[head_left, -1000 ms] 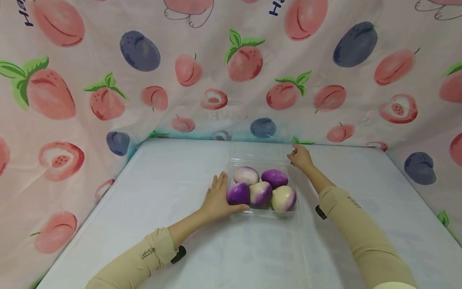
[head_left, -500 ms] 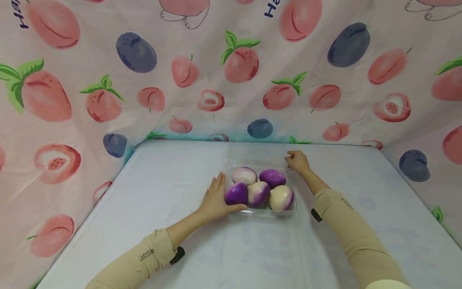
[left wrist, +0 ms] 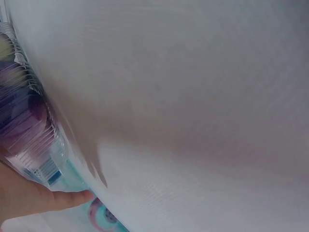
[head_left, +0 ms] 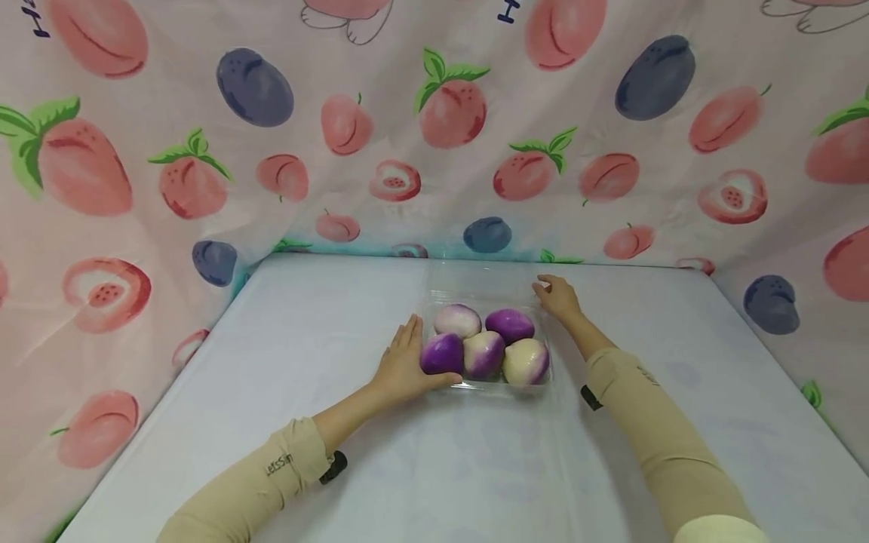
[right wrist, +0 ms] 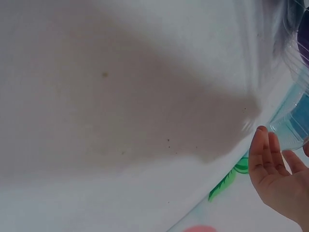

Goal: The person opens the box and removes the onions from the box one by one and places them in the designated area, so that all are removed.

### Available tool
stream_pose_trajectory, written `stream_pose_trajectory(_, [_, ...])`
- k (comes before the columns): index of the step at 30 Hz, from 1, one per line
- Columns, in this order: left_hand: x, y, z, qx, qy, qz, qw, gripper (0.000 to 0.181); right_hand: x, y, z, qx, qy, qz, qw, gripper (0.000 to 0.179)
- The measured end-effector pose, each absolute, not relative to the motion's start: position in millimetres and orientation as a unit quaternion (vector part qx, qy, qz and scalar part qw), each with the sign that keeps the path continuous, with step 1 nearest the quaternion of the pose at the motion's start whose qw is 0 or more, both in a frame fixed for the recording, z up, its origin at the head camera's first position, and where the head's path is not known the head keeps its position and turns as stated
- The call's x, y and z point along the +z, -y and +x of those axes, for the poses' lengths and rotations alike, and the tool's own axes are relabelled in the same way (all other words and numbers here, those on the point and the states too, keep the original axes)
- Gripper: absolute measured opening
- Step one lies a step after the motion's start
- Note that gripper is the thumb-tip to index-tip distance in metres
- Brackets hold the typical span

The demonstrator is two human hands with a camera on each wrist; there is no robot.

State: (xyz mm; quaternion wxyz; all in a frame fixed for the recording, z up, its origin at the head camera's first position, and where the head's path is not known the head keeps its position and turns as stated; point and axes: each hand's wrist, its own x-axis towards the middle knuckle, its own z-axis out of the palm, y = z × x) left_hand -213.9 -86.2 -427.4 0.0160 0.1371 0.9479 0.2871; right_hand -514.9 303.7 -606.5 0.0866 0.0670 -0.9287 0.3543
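2 hands flank the clear plastic clamshell box (head_left: 434,309) of 5 purple-and-white round fruits (head_left: 483,345) near the white table's (head_left: 305,339) far edge: left hand (head_left: 402,368) lies flat-fingered against its left wall, right hand (head_left: 558,296) pinches its far-right lid corner, equally near.

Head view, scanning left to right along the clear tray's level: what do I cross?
Left hand → deep purple ball → purple-and-white ball → cream ball → right sleeve.
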Motion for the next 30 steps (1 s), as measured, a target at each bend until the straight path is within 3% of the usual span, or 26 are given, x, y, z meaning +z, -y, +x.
stream_pose_trajectory(2, [-427.1,86.0,-215.1,0.287,-0.947,0.142,0.016,0.120,-570.9,-288.0,-480.0,0.342,0.932,0.065,0.103,0.070])
stream_pose_trajectory(6, [-427.5,86.0,-215.4,0.291,-0.946,0.143,0.024,0.122,-450.1,-229.6,-361.1,0.329,0.936,0.074,0.104,0.049])
stream_pose_trajectory(8, [-427.8,86.1,-214.7,0.296,-0.944,0.141,0.029,0.123,-418.8,-213.8,-331.0,0.312,0.941,0.088,0.097,0.040])
stream_pose_trajectory(16, [-428.1,85.0,-212.0,0.307,-0.941,0.134,0.035,0.123,-399.6,-206.0,-315.5,0.274,0.935,0.179,0.137,0.032])
stream_pose_trajectory(24, [-427.4,84.7,-209.9,0.313,-0.939,0.133,0.039,0.123,-382.8,-195.6,-293.7,0.309,0.918,0.217,0.119,0.031])
stream_pose_trajectory(30, [-423.0,83.1,-212.7,0.323,-0.938,0.120,0.040,0.125,-368.8,-178.6,-274.7,0.329,0.904,0.264,0.070,0.033])
